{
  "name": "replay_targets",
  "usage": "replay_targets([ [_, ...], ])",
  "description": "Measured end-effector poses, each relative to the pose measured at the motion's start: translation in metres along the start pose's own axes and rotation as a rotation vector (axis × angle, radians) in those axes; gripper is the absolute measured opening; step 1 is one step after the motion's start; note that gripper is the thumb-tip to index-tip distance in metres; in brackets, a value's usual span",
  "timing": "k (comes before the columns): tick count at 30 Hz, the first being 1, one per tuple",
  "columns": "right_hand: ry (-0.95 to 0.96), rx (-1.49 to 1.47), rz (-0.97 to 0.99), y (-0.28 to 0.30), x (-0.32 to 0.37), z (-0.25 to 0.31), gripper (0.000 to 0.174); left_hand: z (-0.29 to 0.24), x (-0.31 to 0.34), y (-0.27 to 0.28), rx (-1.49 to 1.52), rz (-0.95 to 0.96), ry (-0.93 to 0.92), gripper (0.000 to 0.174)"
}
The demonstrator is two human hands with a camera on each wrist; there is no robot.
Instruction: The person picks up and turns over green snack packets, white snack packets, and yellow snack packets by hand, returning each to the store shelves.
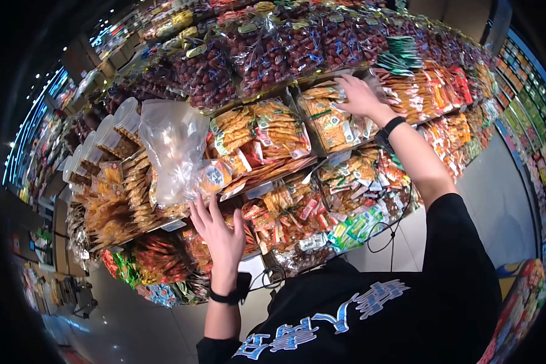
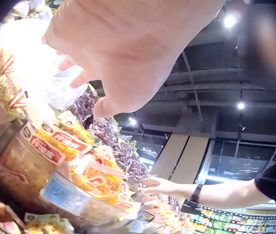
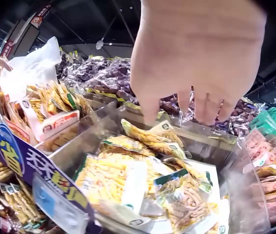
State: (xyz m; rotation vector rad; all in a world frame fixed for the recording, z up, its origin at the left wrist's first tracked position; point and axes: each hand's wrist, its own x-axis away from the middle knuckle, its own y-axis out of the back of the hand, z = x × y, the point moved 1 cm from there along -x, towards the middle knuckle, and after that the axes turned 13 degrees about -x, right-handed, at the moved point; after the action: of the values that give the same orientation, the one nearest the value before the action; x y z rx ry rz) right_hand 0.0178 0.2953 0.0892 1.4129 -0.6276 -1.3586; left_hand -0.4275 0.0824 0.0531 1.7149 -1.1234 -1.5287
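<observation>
My left hand, fingers spread and holding nothing, is at the front of the snack display. Its fingertips come close to the lower edge of a translucent plastic bag, which lies over stacked packets. Over a clear-walled bin, my right hand reaches with fingers extended and nothing in its grasp. In the right wrist view its fingers point down by the bin's back wall, above yellowish snack packets in see-through wrapping. The neighbouring bin holds more snack packets, with red and white labels.
Bags of dark red fruit line the tier behind. Lidded plastic tubs stand at the left. Green packets lie beyond my right hand. A purple price sign fronts the bin. Thin black cables hang near my body.
</observation>
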Motion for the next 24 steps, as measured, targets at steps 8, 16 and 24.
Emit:
replay_targets([
  [8, 0.243, 0.057, 0.204, -0.054, -0.058, -0.026, 0.049, -0.077, 0.089, -0.008, 0.098, 0.174, 0.28, 0.055],
  [16, 0.345, -0.106, 0.069, -0.057, -0.062, -0.047, 0.038, -0.16, 0.123, -0.014, 0.201, 0.222, 0.401, 0.052],
  [24, 0.194, -1.025, 0.01, 0.018, 0.013, -0.057, 0.04, -0.202, 0.114, -0.034, 0.429, 0.283, 0.234, 0.051],
])
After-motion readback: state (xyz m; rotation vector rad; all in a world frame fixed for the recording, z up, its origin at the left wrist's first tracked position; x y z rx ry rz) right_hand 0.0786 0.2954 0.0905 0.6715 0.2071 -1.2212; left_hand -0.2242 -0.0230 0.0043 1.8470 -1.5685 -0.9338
